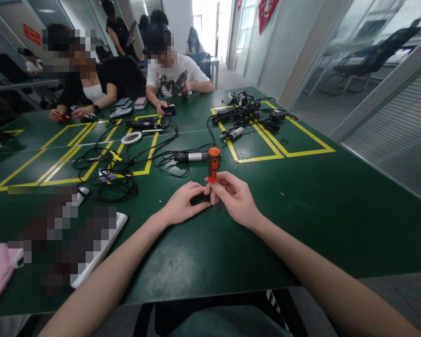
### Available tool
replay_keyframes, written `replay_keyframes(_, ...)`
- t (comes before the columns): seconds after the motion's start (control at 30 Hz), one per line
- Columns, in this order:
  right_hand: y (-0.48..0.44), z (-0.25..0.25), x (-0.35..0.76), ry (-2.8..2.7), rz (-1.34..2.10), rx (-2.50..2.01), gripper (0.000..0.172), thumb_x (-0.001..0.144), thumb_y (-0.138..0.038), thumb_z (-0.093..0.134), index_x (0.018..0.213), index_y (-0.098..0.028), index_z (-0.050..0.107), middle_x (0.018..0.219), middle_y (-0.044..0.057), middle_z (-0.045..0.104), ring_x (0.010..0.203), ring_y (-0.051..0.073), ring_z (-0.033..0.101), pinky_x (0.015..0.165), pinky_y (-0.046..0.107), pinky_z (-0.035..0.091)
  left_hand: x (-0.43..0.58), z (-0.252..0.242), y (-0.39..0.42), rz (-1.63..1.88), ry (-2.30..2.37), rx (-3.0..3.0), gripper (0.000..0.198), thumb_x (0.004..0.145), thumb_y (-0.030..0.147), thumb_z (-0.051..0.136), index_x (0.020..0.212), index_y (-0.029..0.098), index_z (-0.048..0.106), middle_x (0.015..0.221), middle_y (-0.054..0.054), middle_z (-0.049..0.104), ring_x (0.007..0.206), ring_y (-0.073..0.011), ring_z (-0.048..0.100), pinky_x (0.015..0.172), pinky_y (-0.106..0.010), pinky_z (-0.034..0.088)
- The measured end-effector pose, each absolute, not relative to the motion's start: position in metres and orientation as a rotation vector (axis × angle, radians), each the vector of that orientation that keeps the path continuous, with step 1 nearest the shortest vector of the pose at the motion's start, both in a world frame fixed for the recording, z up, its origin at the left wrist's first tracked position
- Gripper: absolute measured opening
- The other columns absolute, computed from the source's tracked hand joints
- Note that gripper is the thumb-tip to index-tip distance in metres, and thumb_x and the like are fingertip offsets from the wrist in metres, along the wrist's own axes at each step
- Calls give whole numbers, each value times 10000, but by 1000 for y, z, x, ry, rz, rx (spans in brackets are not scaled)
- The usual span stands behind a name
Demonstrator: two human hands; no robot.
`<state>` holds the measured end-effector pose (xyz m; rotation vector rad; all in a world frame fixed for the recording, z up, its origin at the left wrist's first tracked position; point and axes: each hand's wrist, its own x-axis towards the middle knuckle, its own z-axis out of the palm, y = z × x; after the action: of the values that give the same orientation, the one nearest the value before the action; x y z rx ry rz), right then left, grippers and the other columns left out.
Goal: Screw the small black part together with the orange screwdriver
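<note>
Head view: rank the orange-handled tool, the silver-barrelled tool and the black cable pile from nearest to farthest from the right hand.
1. orange-handled tool: held upright at the right hand's fingertips.
2. silver-barrelled tool: lying just behind it, slightly left.
3. black cable pile: far side, inside the yellow-taped box.

Bright doorway glare far back, even indoor light, soft shadows, wide-angle bending at edges.
</note>
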<state>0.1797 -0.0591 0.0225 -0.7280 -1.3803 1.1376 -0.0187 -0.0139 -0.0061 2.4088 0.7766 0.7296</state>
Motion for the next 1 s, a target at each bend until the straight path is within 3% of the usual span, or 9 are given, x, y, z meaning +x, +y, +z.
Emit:
replay_keyframes(0.2, -63, 26, 181, -1379, 1107, -752, 318, 882, -428, 868, 891, -203, 643, 742, -11, 702, 572, 105, 627, 575, 247, 545, -18, -8, -13, 740, 779, 2411, 176, 996, 317, 741, 1132, 206, 745, 1124, -84, 741, 1053, -249, 691, 985, -404, 575)
replay_keyframes(0.4, -60, 26, 181, -1425, 1091, -773, 354, 974, -525, 740, 867, -193, 683, 666, -17, 639, 560, 119, 619, 579, 271, 535, -18, -7, -14, 725, 770, 2405, 128, 1014, 313, 711, 1052, 198, 752, 1137, -97, 741, 1071, -252, 693, 995, -406, 571)
replay_keyframes(0.6, -61, 24, 180, -1350, 1094, -750, 338, 899, -452, 833, 1038, -211, 640, 807, -4, 731, 601, 105, 627, 589, 250, 546, -18, -9, -14, 745, 790, 2403, 173, 995, 318, 748, 1126, 206, 744, 1116, -79, 738, 1048, -245, 697, 964, -395, 576)
replay_keyframes(0.8, -60, 29, 181, -1344, 1087, -777, 322, 866, -409, 876, 844, -199, 633, 698, -21, 678, 542, 96, 588, 555, 246, 509, -18, -10, -14, 743, 792, 2406, 212, 999, 325, 741, 1177, 209, 746, 1130, -88, 741, 1044, -250, 694, 971, -405, 579)
replay_keyframes(1.0, -59, 26, 181, -1409, 1121, -786, 356, 982, -540, 715, 897, -199, 660, 660, -24, 620, 559, 119, 587, 566, 273, 512, -18, -7, -14, 702, 803, 2406, 172, 1004, 324, 724, 1130, 211, 758, 1115, -87, 740, 1047, -247, 688, 979, -403, 577)
